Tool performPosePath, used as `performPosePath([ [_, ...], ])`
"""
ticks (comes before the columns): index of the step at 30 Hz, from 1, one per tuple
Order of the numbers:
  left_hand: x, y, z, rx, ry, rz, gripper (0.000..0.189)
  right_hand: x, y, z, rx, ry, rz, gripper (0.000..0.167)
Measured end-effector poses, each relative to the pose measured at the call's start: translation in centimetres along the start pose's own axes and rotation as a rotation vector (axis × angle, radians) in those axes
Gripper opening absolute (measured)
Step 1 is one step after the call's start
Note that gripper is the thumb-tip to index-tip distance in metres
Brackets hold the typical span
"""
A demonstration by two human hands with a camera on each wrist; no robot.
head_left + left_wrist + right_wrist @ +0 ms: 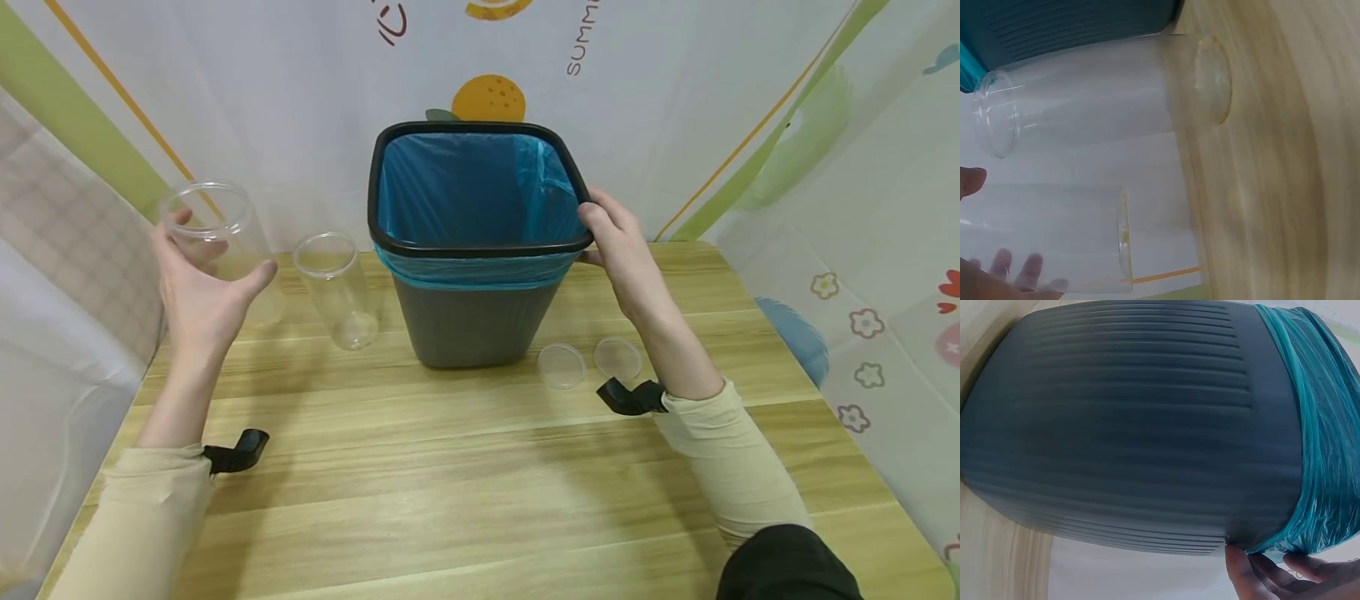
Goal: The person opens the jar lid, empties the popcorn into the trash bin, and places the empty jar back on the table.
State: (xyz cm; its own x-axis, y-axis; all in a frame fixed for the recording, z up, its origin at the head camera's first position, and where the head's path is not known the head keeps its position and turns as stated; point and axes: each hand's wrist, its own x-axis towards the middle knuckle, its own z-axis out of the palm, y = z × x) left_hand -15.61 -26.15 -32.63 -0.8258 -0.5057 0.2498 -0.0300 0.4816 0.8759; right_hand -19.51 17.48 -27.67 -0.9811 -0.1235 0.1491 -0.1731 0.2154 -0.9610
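My left hand (202, 287) grips a tall clear plastic jar (247, 242), fingers behind it and thumb at its near side. The left wrist view shows the base of this held jar (1047, 231) raised off the table. A second clear jar (337, 292) stands upright just to its right, open at the top. In the middle is a dark grey trash bin (472, 321) with a black rim, lined with a blue bag (457, 187). My right hand (618, 242) holds the bin's right rim, thumb over it and fingers underneath against the bag's folded edge (1329, 487).
Two round clear lids (562, 367) (617, 359) lie flat on the wooden table (450, 483), right of the bin's base. Behind the bin hangs a white printed curtain (300, 100). Another patterned cloth (862, 292) borders the table's right side.
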Motion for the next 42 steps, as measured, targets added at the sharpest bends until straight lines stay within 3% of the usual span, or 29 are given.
performPosePath([
  [16, -1.6, -3.4, 1.3, -0.018, -0.093, -0.116, 0.094, 0.1, 0.1, 0.0, 0.013, 0.016, 0.000, 0.048],
  [22, -2.1, -4.2, 1.7, 0.012, -0.101, -0.087, 0.095, 0.1, 0.1, 0.1, 0.017, 0.017, 0.001, 0.047],
  [27, -2.1, -4.7, 1.9, 0.036, -0.114, -0.109, 0.096, 0.1, 0.1, 0.1, 0.012, 0.016, -0.003, 0.046],
  [42, -2.5, -5.5, 1.8, 0.003, -0.166, -0.114, 0.104, -0.1, 0.3, 0.2, 0.040, 0.015, -0.030, 0.044],
])
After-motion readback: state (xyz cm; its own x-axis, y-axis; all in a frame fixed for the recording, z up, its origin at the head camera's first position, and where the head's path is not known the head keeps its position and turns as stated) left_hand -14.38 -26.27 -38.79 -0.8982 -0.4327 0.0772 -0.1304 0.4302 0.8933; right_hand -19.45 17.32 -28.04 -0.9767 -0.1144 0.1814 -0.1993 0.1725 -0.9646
